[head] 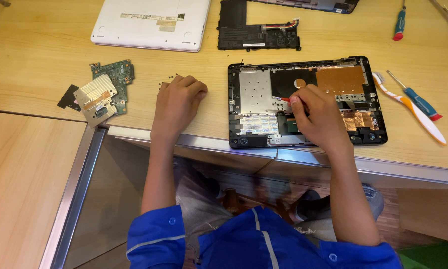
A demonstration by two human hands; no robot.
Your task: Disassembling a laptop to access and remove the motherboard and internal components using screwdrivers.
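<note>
At the far left of the surface I see a green circuit board with a ribbed metal heat sink lying on it, and a small black piece just beside that. Far back lies a white laptop cover.

My left hand rests on the surface as a loose fist, fingers curled together, clamped on nothing that I can make out. A few tiny dark screws lie scattered just beyond its knuckles. I judge these the first risk: a nudge from that fist could roll them off the near edge.

Further right, a flat black battery pack with coloured wires sits at the far side. Near me lies the open laptop base, innards up, hanging slightly over the near edge.

My right hand is over the middle of the base, fingers pinched shut on a small red-tipped tool, its tip down by the metal shielding. A slip here could scratch the copper foil or tear a thin ribbon cable, I think.

Right of the base lie a white-and-orange toothbrush, a blue-handled screwdriver, and more screwdrivers far off.
</note>
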